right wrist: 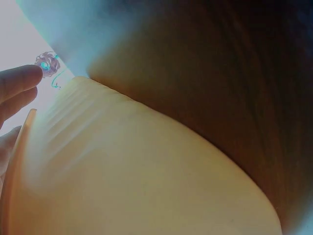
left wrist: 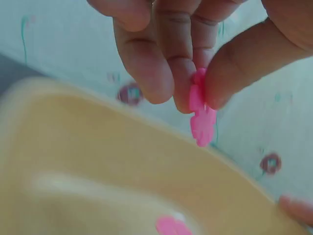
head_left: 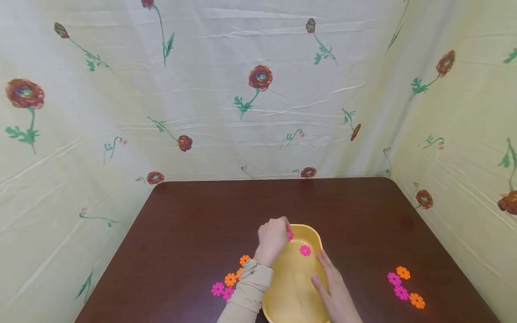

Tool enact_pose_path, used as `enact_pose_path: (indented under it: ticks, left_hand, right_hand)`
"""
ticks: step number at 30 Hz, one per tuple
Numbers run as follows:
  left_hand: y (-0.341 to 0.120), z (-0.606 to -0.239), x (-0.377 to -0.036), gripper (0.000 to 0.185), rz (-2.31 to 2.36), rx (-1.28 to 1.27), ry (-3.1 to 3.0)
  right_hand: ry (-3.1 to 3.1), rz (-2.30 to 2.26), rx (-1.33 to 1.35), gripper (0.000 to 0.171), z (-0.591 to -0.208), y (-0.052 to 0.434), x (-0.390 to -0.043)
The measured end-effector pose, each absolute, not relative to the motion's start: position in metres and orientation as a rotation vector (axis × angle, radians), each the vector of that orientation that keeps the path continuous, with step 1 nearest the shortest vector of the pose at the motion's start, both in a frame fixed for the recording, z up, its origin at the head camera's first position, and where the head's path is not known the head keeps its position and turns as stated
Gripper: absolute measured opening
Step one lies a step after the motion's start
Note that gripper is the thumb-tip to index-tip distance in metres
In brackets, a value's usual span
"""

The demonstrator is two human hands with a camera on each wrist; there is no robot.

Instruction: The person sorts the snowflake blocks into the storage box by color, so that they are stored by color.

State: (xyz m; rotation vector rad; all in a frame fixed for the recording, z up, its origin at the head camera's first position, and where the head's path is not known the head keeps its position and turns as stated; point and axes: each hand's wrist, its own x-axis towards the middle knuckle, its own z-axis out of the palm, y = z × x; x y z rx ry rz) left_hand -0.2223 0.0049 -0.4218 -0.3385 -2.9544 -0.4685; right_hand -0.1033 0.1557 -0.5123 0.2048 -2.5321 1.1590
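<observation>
Pink flower piece (left wrist: 202, 113), pinched in my left hand (head_left: 273, 238) above yellow tub (head_left: 291, 291); my right hand (head_left: 335, 291), fingers straight, rests on its rim.

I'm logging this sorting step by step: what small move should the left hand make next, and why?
Probably just open the fingers. The left hand pinches a pink flower piece over the yellow tub, where one pink piece already lies, and the right hand rests on the tub's rim, so it should drop inside.
</observation>
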Motion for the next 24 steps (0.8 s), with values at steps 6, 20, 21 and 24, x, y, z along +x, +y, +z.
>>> enact_pose_path:
  ticks: [6,20,21,24]
  left_hand:
    - [0.036,-0.447,-0.233,0.014,-0.374,-0.278,-3.071]
    - [0.049,-0.477,-0.238,0.005,-0.316,-0.191,-3.17]
    - [0.05,-0.478,-0.238,0.004,-0.306,-0.181,-3.17]
    - [0.051,-0.481,-0.238,0.004,-0.26,-0.138,-3.159]
  right_hand:
    - [-2.565,1.172,0.168,0.052,-0.513,0.155,-0.105]
    - [-2.546,1.13,0.203,0.052,-0.515,0.157,-0.105]
    - [-2.551,1.13,0.198,0.052,-0.515,0.157,-0.106]
    - [-2.559,1.132,0.193,0.053,-0.515,0.158,-0.106]
